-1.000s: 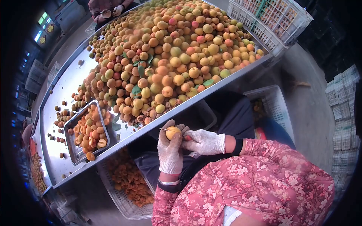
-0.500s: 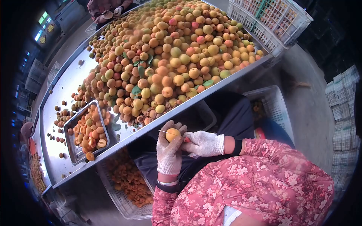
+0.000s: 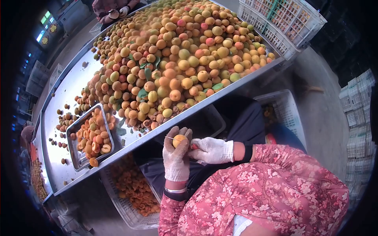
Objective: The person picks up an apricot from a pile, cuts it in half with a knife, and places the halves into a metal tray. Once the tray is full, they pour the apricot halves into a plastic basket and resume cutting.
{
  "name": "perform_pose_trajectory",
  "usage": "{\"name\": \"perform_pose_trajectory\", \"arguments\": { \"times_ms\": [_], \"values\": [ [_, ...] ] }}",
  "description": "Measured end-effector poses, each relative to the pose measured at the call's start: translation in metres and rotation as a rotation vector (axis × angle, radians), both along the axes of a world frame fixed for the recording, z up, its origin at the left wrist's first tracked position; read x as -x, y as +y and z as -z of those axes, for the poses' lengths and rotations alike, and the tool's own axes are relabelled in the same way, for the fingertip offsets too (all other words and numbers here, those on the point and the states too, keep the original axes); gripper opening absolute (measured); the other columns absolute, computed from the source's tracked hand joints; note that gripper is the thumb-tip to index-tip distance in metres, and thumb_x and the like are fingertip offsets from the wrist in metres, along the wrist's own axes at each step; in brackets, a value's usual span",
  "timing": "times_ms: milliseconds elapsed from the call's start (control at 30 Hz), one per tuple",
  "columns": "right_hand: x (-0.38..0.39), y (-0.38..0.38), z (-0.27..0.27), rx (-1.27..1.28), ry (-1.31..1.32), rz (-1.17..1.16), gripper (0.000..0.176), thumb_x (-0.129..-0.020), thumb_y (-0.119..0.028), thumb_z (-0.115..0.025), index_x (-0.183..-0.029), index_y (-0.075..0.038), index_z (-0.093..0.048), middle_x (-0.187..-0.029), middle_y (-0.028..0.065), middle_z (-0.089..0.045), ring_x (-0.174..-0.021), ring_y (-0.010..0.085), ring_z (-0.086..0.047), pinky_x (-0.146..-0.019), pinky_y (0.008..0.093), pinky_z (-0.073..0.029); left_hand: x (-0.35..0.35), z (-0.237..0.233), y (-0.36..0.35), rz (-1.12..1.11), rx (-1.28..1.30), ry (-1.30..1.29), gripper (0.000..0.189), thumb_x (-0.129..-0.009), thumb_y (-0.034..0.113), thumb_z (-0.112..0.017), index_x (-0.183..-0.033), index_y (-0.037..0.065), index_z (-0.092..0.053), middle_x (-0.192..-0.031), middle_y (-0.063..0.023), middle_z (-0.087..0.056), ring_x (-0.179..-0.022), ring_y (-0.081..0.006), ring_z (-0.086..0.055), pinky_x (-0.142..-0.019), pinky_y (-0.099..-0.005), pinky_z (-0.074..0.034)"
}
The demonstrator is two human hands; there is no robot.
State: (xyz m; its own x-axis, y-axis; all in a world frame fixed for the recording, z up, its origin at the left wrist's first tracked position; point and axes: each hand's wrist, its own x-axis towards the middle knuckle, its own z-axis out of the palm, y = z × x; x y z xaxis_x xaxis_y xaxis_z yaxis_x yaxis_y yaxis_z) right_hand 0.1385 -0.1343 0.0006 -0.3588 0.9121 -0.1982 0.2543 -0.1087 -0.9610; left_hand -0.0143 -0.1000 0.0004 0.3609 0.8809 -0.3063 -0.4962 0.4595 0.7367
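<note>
Wrapped in a dirty white glove, my left hand (image 3: 176,157) has its fingers curled round a yellow-orange apricot (image 3: 179,139). My gloved right hand (image 3: 212,149) is closed on a small knife (image 3: 194,146), of which a bit of red handle shows. A thin blade line appears at the far side of the apricot; most of the blade is hidden. Both hands are close together above my lap, just off the table's near edge. A metal tray (image 3: 78,162) of halved apricots sits on the table to the left.
A large heap of apricots (image 3: 169,59) with some leaves covers the metal table (image 3: 55,118). Below are a crate (image 3: 136,224) of apricot pieces and another crate (image 3: 295,114). Stacked crates (image 3: 291,23) stand at the far right corner. Another person's hands (image 3: 118,13) work across the table.
The apricot has turned slightly in my left hand and shows a little less between the fingers. My right hand stays nearly in place beside it.
</note>
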Motion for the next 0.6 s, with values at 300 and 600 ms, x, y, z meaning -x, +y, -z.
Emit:
{"name": "perform_pose_trajectory", "arguments": {
  "times_ms": [300,600],
  "values": [
    [0.000,-0.013,0.018,-0.254,-0.307,0.105,0.034,-0.094,-0.033,-0.058,-0.101,0.000,-0.051,-0.073,0.0232,-0.062,-0.068,0.0411,-0.064,-0.057,0.0463,-0.051,-0.002,0.008,-0.002,0.126,0.044,-0.163,0.051,-0.092,0.020,-0.066,-0.134,0.003,-0.042,-0.127,-0.0223,-0.055,-0.118,-0.0326,-0.056,-0.102,-0.0433,-0.047],
    [0.000,-0.014,0.013,-0.378,-0.324,0.168,0.027,-0.094,-0.026,-0.057,-0.106,-0.002,-0.051,-0.073,0.0217,-0.063,-0.067,0.0410,-0.064,-0.056,0.0464,-0.052,-0.008,0.002,-0.003,0.084,-0.041,-0.047,0.045,-0.092,0.012,-0.064,-0.131,0.001,-0.044,-0.123,-0.0194,-0.058,-0.113,-0.0294,-0.060,-0.098,-0.0384,-0.049]
  ]
}}
